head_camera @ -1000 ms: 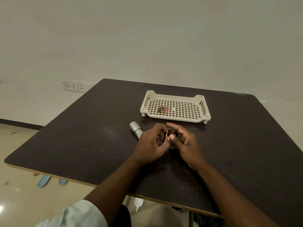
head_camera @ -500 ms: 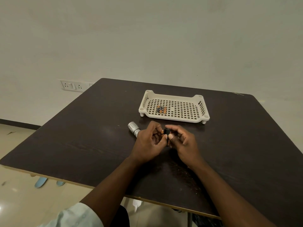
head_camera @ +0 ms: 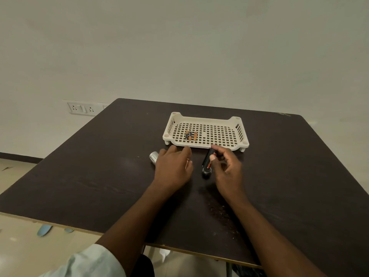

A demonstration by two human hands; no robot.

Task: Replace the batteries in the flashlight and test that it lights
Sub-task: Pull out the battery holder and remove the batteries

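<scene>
The head view looks down on a dark brown tabletop (head_camera: 83, 176) with a pale edge band along its near side. Behind it stands a plain light wall (head_camera: 179, 47), and a white socket plate (head_camera: 81, 108) sits low on it at the left. The floor (head_camera: 18, 246) is pale and glossy, and two bluish slippers (head_camera: 44, 230) lie under the near left edge.

A cream perforated tray (head_camera: 219, 134) stands on short feet at the far middle of the tabletop, with a few small batteries (head_camera: 190, 135) lying together in its left part.

The left hand (head_camera: 172, 168) rests palm down on the tabletop, its fingers straight and holding nothing. Just beside it on the left lies the silver flashlight (head_camera: 154, 157), partly hidden by the hand.

The right hand (head_camera: 227, 170) pinches a dark battery holder (head_camera: 207, 159) between thumb and curled fingers, just in front of the tray. The holder is tilted, and its lower end is near a small round cap (head_camera: 206, 172) on the tabletop.
</scene>
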